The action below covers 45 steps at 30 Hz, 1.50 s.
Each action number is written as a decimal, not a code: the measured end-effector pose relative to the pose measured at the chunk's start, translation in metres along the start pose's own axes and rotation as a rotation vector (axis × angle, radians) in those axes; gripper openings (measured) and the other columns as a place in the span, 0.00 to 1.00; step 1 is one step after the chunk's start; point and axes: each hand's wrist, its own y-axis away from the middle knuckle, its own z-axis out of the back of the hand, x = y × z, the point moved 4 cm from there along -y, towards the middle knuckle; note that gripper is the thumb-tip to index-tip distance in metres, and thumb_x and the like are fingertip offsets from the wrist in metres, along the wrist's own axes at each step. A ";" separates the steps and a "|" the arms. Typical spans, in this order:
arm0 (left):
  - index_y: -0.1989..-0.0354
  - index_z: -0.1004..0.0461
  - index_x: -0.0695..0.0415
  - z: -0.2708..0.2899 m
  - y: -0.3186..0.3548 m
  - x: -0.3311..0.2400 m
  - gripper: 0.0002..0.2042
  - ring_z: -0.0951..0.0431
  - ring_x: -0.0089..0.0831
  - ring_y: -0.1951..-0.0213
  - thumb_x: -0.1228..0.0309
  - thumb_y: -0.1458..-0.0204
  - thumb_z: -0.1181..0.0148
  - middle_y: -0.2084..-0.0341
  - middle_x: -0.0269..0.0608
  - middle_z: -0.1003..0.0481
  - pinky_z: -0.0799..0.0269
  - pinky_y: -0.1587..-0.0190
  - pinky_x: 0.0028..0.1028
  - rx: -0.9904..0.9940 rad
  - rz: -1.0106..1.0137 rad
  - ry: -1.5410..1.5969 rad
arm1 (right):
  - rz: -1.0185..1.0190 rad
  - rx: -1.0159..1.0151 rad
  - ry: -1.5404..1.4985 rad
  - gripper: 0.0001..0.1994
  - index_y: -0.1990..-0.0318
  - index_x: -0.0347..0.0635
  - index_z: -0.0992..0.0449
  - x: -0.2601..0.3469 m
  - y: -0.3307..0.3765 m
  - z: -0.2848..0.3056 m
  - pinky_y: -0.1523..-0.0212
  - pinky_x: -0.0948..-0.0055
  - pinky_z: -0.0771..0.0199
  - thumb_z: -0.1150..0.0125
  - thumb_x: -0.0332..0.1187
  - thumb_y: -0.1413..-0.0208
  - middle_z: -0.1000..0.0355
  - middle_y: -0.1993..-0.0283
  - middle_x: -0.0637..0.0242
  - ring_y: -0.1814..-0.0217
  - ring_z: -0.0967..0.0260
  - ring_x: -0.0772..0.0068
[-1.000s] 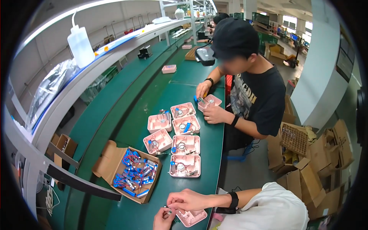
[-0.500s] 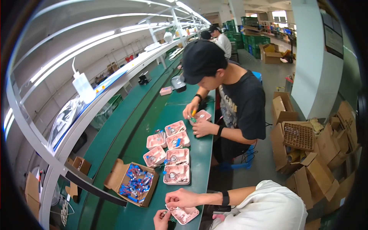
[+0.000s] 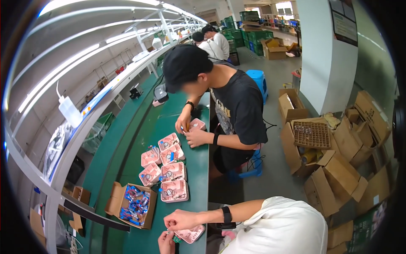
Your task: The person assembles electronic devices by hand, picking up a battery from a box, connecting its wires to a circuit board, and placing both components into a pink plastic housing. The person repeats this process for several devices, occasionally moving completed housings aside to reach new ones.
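Observation:
My left hand [image 3: 165, 242] and my right hand [image 3: 180, 220] meet at the bottom edge of the green bench [image 3: 139, 127]. Together they pinch a small part [image 3: 173, 238], too small to make out, just left of a pink tray [image 3: 191, 234]. A black watch sits on my right wrist. Beyond my hands lies an open cardboard box [image 3: 132, 205] of blue and red parts, and past it several pink trays [image 3: 168, 171] in two rows.
A co-worker in a black cap and black shirt [image 3: 230, 106] sits further along the bench, both hands on another pink tray [image 3: 197, 124]. Two more people work at the far end. Cardboard boxes [image 3: 338, 161] pile up on the floor at right. A shelf rail [image 3: 84, 114] runs along the left.
The view has swung, so the bench and the co-worker now sit lower and further left. My hands stay together beside the pink tray. The co-worker keeps both hands on a tray.

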 end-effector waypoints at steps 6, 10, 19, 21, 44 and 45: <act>0.55 0.23 0.65 0.022 -0.004 0.035 0.05 0.18 0.29 0.65 0.80 0.37 0.37 0.64 0.42 0.19 0.20 0.61 0.31 0.052 -0.076 0.176 | -0.090 0.090 0.087 0.07 0.60 0.38 0.22 0.010 -0.005 -0.009 0.69 0.62 0.26 0.36 0.32 0.39 0.19 0.73 0.61 0.74 0.22 0.62; 0.56 0.23 0.65 0.006 0.001 0.026 0.04 0.18 0.31 0.66 0.80 0.36 0.37 0.64 0.42 0.19 0.21 0.59 0.30 -0.001 -0.102 0.189 | -0.137 0.084 0.145 0.07 0.60 0.40 0.20 0.003 -0.009 -0.009 0.67 0.60 0.23 0.36 0.34 0.40 0.18 0.72 0.59 0.72 0.19 0.57; 0.55 0.22 0.64 0.007 0.000 0.017 0.05 0.17 0.27 0.67 0.82 0.38 0.35 0.65 0.40 0.17 0.22 0.60 0.25 -0.092 -0.185 0.031 | -0.007 -0.070 0.510 0.05 0.65 0.43 0.16 -0.017 -0.017 -0.005 0.57 0.57 0.23 0.31 0.33 0.45 0.21 0.64 0.60 0.56 0.24 0.53; 0.54 0.22 0.65 0.007 -0.002 0.018 0.06 0.16 0.27 0.65 0.81 0.38 0.35 0.64 0.41 0.17 0.20 0.58 0.25 -0.073 -0.163 0.061 | 0.019 -0.063 0.533 0.05 0.65 0.43 0.16 -0.018 -0.015 -0.006 0.55 0.58 0.26 0.29 0.33 0.45 0.22 0.65 0.62 0.54 0.26 0.55; 0.48 0.24 0.66 -0.002 0.012 0.023 0.10 0.19 0.22 0.57 0.80 0.35 0.35 0.56 0.39 0.19 0.20 0.53 0.23 -0.168 -0.228 -0.065 | 0.007 -0.119 0.447 0.05 0.62 0.38 0.17 -0.026 -0.006 -0.025 0.48 0.58 0.26 0.26 0.27 0.44 0.23 0.61 0.60 0.46 0.28 0.53; 0.48 0.24 0.66 -0.002 0.012 0.023 0.10 0.19 0.22 0.57 0.80 0.35 0.35 0.56 0.39 0.19 0.20 0.53 0.23 -0.169 -0.220 -0.065 | 0.006 -0.122 0.450 0.05 0.62 0.38 0.17 -0.025 -0.005 -0.025 0.47 0.58 0.26 0.26 0.27 0.44 0.23 0.60 0.60 0.46 0.28 0.52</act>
